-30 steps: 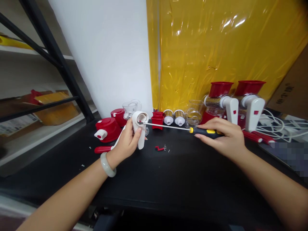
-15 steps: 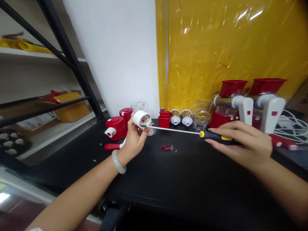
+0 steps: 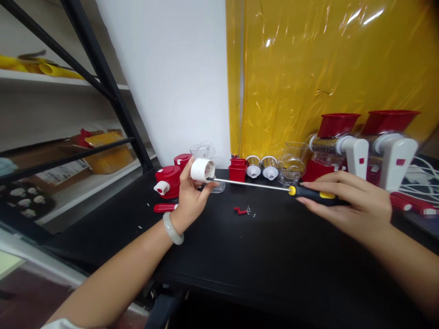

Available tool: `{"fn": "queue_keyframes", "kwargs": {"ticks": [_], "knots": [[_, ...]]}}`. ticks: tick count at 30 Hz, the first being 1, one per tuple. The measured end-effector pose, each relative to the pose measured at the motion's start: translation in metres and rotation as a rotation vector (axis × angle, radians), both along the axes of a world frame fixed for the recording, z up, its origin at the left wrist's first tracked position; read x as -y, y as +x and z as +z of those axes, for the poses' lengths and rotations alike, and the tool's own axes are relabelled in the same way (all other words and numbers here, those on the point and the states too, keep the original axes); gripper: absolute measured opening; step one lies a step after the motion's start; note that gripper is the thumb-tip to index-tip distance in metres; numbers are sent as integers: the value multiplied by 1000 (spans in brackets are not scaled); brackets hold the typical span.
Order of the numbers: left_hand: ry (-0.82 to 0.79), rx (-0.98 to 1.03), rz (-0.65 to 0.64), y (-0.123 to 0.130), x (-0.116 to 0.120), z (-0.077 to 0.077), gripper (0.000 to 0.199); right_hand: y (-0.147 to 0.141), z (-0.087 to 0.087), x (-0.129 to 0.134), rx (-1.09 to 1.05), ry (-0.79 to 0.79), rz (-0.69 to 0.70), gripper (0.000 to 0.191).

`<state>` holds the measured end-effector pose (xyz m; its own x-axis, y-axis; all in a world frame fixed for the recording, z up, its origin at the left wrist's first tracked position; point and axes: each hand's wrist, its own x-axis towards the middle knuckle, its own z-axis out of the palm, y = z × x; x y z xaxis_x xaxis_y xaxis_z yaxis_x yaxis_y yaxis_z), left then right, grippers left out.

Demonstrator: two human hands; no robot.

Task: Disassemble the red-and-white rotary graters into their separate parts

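Observation:
My left hand [image 3: 193, 198] grips a white plastic cylindrical part [image 3: 201, 169], its open end turned to the right. In my right hand [image 3: 356, 196] is a screwdriver [image 3: 254, 184] with a long metal shaft and a black and yellow handle. The shaft lies almost level, and its tip meets the lower rim of the white part by my left thumb; whether it sits in a screw is hidden. On the black table [image 3: 260, 260] below lie a small red crank-shaped piece [image 3: 240, 211] and several tiny screws [image 3: 249, 212].
Red housings [image 3: 168, 180] and a red handle [image 3: 165, 208] stand left. Behind are a red box [image 3: 237, 171], two grater drums [image 3: 269, 168] and clear plastic parts [image 3: 291, 167]. Two red-and-white rotary graters [image 3: 343, 128] and white cables [image 3: 420, 180] occupy the right. A shelf rack [image 3: 113, 100] borders the left.
The white part has turned in my left hand, so less of its inside shows. The screwdriver tip stays at its rim. The whole view has shifted slightly.

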<state>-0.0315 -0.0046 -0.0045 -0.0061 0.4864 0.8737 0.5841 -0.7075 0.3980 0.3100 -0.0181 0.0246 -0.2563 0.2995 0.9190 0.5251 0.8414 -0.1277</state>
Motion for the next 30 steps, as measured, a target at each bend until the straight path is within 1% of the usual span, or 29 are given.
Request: {"fn": "queue_keyframes", "kwargs": {"ticks": [3,6,9,11,15,17,19,21,23,25,27,30], "knots": [[103,-77,86,-10,-2,1,76,1,3,-2,-4,-32,32,23],[211,-172,175,-20,-3,3,79,2,5,-4,-5,-56,53,21],[222,-221,206,-25,-2,7,85,2,5,-6,-11,-55,50,20],[176,-240,194,-24,0,9,84,4,5,-8,-3,-40,33,20],[72,-257,96,-15,4,11,79,10,2,-12,37,25,-29,23],[-32,-249,49,-11,5,10,78,12,1,-11,70,67,-39,27],[-177,-232,-12,-10,5,8,74,13,2,-8,93,96,-19,31],[-296,-210,-73,-9,5,6,71,12,3,-5,67,93,7,29],[-353,-200,-104,-9,5,5,71,12,3,-7,-48,25,29,21],[-380,-216,-107,-6,7,6,72,14,0,-16,-227,-113,98,17],[-418,-236,-100,0,10,8,72,17,-6,-32,-405,-291,232,21],[-486,-239,-86,11,17,13,72,21,-17,-57,-585,-548,417,27]]}}
